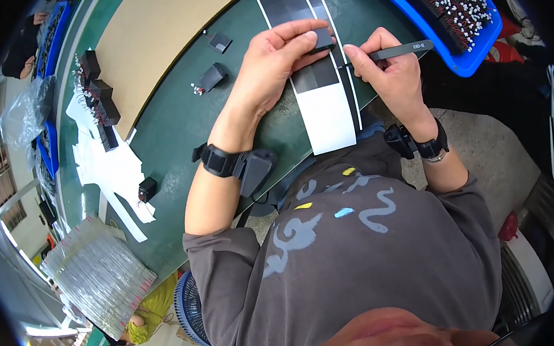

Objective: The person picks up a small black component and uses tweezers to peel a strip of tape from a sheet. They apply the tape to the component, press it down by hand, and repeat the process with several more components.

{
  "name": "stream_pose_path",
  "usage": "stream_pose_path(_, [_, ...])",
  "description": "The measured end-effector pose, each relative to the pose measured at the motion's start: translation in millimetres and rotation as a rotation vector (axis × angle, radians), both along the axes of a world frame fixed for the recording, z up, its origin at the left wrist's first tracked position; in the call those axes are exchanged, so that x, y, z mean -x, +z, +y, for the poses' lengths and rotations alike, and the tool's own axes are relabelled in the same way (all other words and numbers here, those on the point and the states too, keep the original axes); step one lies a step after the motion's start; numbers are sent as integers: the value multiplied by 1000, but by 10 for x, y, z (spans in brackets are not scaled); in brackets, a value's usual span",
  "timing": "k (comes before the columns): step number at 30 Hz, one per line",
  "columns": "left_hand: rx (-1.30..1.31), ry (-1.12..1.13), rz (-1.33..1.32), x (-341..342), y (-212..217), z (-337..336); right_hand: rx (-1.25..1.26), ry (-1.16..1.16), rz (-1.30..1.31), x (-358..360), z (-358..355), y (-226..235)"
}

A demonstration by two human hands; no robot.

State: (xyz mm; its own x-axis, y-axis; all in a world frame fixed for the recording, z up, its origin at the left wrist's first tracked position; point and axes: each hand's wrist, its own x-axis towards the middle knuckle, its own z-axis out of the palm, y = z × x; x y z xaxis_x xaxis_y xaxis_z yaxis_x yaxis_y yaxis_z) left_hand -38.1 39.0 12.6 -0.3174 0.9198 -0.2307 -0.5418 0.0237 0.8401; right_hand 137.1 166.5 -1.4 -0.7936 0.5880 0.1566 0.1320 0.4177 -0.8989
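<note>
My left hand (268,61) pinches a small black rectangular block (324,40) between thumb and fingers, over a strip of white backing sheet (326,120) bearing black patches. In my right hand (394,75) is a pair of black tweezers (400,52), its tips pointing left toward the sheet just beside the block. Whether the tips touch anything is too small to tell. Left of my left hand, on the green table, lie a black block with a wire and white connector (212,76) and a flatter dark piece (219,42).
A blue tray (464,67) at the upper right holds many wired black parts. Tan board (165,26) covers the far left of the table (170,160). Several black blocks (101,95), white paper scraps (109,169) and a stack of clear plastic trays (103,270) are at left. Other people are nearby.
</note>
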Motion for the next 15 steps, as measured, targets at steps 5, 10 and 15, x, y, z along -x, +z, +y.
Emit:
stream_pose_path(5, [69,-42,67,-1,-75,26,23,-12,-3,28,-19,-9])
stream_pose_path(10, [95,-28,76,-3,-53,27,-21,11,-9,-1,2,-39])
stream_pose_path(15, [109,-24,84,-21,-30,30,-15,119,195,-41,45,-139])
